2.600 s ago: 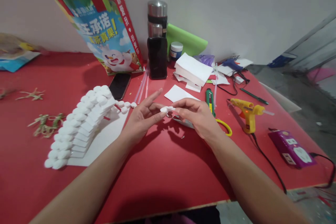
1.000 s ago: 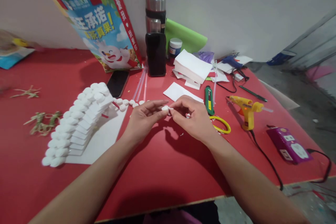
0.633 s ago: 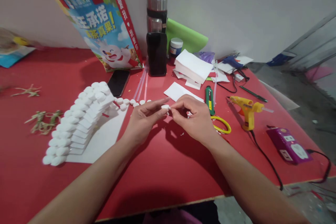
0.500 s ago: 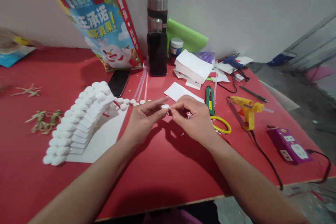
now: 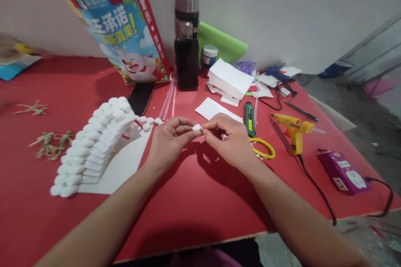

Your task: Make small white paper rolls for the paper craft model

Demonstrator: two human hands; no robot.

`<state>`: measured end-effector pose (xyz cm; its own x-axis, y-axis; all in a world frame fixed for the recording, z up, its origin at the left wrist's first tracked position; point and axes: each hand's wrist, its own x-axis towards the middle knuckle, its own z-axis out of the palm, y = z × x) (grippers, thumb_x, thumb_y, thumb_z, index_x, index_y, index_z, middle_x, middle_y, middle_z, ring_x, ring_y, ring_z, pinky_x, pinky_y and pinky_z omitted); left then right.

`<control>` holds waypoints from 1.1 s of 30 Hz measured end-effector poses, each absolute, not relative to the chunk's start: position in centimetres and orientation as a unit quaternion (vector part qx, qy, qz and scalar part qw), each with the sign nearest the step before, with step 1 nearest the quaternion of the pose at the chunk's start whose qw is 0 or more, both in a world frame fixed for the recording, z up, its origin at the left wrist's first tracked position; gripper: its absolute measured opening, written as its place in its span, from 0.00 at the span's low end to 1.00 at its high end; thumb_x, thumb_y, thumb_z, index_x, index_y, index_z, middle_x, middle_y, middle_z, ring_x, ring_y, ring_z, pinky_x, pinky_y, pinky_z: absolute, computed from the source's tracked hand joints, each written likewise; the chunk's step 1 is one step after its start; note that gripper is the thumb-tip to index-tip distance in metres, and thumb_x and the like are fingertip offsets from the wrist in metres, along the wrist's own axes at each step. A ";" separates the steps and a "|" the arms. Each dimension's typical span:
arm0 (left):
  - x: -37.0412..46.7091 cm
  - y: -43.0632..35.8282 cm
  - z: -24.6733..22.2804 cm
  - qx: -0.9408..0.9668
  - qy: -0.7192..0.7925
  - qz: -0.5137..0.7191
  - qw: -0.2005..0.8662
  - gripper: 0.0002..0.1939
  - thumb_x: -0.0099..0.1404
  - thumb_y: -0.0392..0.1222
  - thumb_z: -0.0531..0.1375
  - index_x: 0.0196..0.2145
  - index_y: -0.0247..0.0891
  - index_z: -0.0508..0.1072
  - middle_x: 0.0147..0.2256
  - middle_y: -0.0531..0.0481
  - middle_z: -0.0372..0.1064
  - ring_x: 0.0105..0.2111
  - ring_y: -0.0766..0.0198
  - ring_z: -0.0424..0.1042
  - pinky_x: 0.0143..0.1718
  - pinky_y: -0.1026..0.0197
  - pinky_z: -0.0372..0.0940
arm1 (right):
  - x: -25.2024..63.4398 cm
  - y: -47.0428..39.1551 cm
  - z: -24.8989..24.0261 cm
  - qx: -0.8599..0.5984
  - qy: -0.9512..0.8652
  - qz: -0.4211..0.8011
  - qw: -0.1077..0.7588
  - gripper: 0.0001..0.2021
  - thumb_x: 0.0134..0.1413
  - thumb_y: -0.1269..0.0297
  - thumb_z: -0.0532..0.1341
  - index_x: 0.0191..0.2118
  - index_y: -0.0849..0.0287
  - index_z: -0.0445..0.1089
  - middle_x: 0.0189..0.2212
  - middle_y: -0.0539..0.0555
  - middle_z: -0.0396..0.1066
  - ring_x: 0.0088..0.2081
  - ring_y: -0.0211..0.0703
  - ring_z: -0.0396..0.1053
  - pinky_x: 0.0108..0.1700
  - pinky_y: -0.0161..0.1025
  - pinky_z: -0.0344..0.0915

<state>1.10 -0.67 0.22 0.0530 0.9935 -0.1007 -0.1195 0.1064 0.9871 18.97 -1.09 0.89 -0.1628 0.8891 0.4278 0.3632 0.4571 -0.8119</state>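
A small round white piece [image 5: 197, 127] sits pinched between my two hands over the middle of the red table. My left hand [image 5: 171, 135] grips its left side between thumb and fingers. From the other side, the thumb and forefinger of my right hand [image 5: 228, 137] close on its edge. To the left stands a stepped white arch [image 5: 97, 133] covered with rows of similar rounded pieces, resting on a white sheet [image 5: 125, 167]. Several loose white pieces [image 5: 146, 126] lie beyond my left hand, some partly hidden by it.
On the right are a yellow glue gun [image 5: 294, 131], a purple power box [image 5: 343, 173], a green cutter [image 5: 249, 119] and yellow-handled scissors [image 5: 265, 148]. Folded white paper [image 5: 232, 78], an upright black phone [image 5: 186, 64] and a printed bag [image 5: 125, 29] stand behind. Dry twine [image 5: 52, 144] lies left.
My left fingers have curled in closer around the white piece, which stays at about the same place. My right hand has hardly moved.
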 end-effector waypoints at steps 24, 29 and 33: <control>1.2 -1.1 -0.1 0.529 0.485 0.530 0.452 0.15 0.56 0.42 0.75 0.33 0.40 0.72 0.28 0.55 0.77 0.32 0.58 0.83 0.36 0.60 0.72 | 19.1 -1.5 1.1 -0.407 -0.756 0.245 0.450 0.11 0.66 0.74 0.59 0.44 0.55 0.78 0.37 0.54 0.74 0.37 0.42 0.73 0.40 0.41 0.69; 1.4 -1.1 0.0 0.505 0.483 0.536 0.474 0.17 0.55 0.43 0.76 0.33 0.41 0.71 0.27 0.55 0.77 0.31 0.58 0.83 0.35 0.60 0.73 | 19.0 -1.5 1.0 -0.401 -0.756 0.251 0.453 0.12 0.65 0.74 0.58 0.45 0.54 0.78 0.38 0.54 0.74 0.37 0.42 0.73 0.40 0.41 0.69; 1.5 -1.1 0.0 0.495 0.477 0.539 0.487 0.17 0.54 0.42 0.76 0.33 0.41 0.71 0.26 0.55 0.78 0.31 0.58 0.83 0.35 0.60 0.74 | 19.0 -1.5 1.0 -0.401 -0.758 0.251 0.450 0.13 0.65 0.75 0.58 0.45 0.55 0.78 0.38 0.55 0.74 0.36 0.41 0.72 0.40 0.41 0.69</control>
